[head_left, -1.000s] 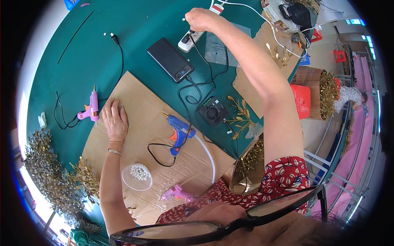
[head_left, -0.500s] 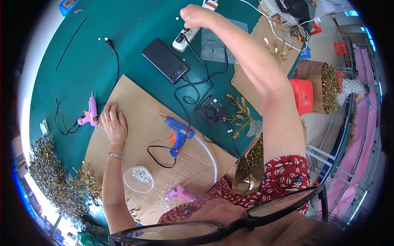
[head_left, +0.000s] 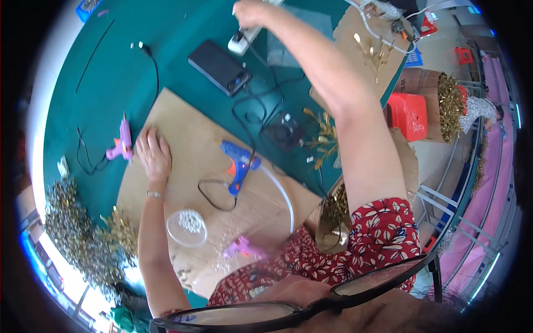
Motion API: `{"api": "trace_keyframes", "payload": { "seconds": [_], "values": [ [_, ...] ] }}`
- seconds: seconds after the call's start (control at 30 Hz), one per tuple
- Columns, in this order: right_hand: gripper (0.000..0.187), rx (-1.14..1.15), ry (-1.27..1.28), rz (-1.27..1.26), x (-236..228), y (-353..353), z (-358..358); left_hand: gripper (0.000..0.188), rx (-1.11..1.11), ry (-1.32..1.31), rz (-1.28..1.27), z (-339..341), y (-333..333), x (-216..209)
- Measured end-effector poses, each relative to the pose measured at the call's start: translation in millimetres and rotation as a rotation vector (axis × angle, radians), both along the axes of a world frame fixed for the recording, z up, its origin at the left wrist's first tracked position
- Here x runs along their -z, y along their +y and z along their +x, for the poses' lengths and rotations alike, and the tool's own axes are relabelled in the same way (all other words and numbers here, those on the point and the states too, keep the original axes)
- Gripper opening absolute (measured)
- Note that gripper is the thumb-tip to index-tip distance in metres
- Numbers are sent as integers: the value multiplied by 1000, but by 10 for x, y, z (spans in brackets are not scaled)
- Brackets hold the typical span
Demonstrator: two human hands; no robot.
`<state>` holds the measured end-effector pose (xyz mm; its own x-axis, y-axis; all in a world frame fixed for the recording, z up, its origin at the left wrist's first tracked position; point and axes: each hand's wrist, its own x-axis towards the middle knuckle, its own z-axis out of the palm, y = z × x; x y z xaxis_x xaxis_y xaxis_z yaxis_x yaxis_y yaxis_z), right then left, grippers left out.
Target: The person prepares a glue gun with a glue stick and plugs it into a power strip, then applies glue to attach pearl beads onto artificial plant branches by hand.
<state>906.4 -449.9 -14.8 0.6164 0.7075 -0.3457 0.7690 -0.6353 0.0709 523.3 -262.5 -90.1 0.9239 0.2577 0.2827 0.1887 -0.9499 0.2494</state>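
Note:
My left hand (head_left: 154,158) lies flat with fingers spread on a sheet of brown cardboard (head_left: 183,133). Next to it, on the green tabletop, is a pink-purple glue gun (head_left: 123,141). At the far edge my right hand (head_left: 252,14) is closed over a white power strip (head_left: 239,45); whatever its fingers grip is hidden. A black plug (head_left: 239,36) sits in the strip just below that hand. On the cardboard lie a blue glue gun (head_left: 240,166) with a clear glue stick in its back, a dish of white beads (head_left: 190,225) and a pink glue gun (head_left: 242,248).
A black power bank (head_left: 219,66) and a small black fan-like device (head_left: 283,132) lie among cables. Gold leafy sprigs (head_left: 323,133) are on the table, with bushy foliage (head_left: 78,233) at the left. A red stool (head_left: 408,115) stands beyond the right edge; another person (head_left: 480,114) is farther off.
The view has shifted a little, so the table sits higher in it. My right hand has moved slightly left over the power strip. My left hand stays on the cardboard.

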Motion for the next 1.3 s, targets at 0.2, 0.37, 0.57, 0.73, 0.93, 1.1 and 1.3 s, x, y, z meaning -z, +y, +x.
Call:
{"api": "trace_keyframes", "payload": {
  "seconds": [0.2,0.37,0.57,0.73,0.93,1.1,1.3],
  "values": [
    [32,-106,-469,768,-388,-672,-619,30,7,-84,25,-48,57,106],
    [11,50,98,793,-702,-1226,-1677,29,-9,-101,50,-58,62,158],
    [13,165,467,817,-539,-1505,-2997,27,62,73,-180,-134,429,-53],
    [13,388,651,842,-267,-1682,-3719,25,203,96,-376,-368,-216,-749],
    [32,663,670,824,281,-1280,-4054,23,419,67,-391,-711,-938,-1294],
    [34,706,325,911,380,-882,-4265,23,402,-79,-412,-1229,-1117,-1549],
    [34,781,12,748,114,-802,-4311,24,253,-140,-479,-2415,-1128,-1764]
  ]
}}
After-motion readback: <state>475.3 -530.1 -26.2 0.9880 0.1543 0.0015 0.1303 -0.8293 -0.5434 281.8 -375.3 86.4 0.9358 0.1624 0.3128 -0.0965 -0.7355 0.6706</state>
